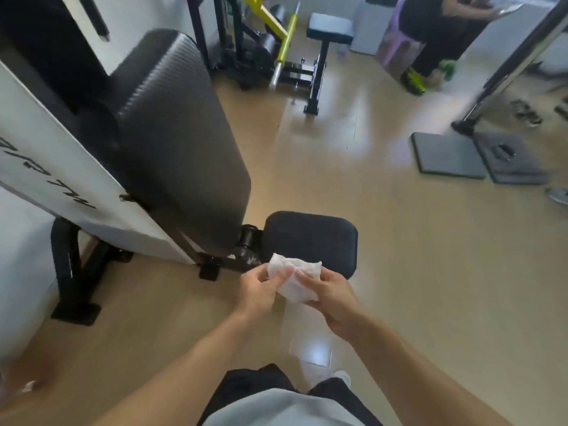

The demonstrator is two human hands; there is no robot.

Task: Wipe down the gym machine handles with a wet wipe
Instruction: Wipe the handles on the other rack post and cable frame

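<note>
Both bare hands meet low in the middle of the view, at about 6 o'clock from the frame's centre, and both grasp the same crumpled white wet wipe [293, 279]. The left hand [259, 292] pinches the wipe's left edge between thumb and fingers, while the right hand [330, 298] cups it from the right and from below, its thumb laid across the top of the cloth. The wipe is bunched rather than spread flat, and it is held in the air just in front of a small black seat pad [310, 238], which lies at 12 o'clock from the hands. At 10 o'clock from the hands a large ribbed black back pad [172, 127] slants upward, mounted on a white machine frame [61, 179] with black lettering, whose black base foot [75, 312] rests on the tan floor [399, 272] at 9 o'clock. No machine handle is touched by the wipe. Far off at 12 o'clock stands a bench [330, 27] beside a yellow bar [284, 41]. At 2 o'clock two grey floor mats [445, 156] lie side by side near the foot of a slanting metal post [507, 66]. At 1 o'clock another person [436, 35] in dark clothes stands, blurred
</note>
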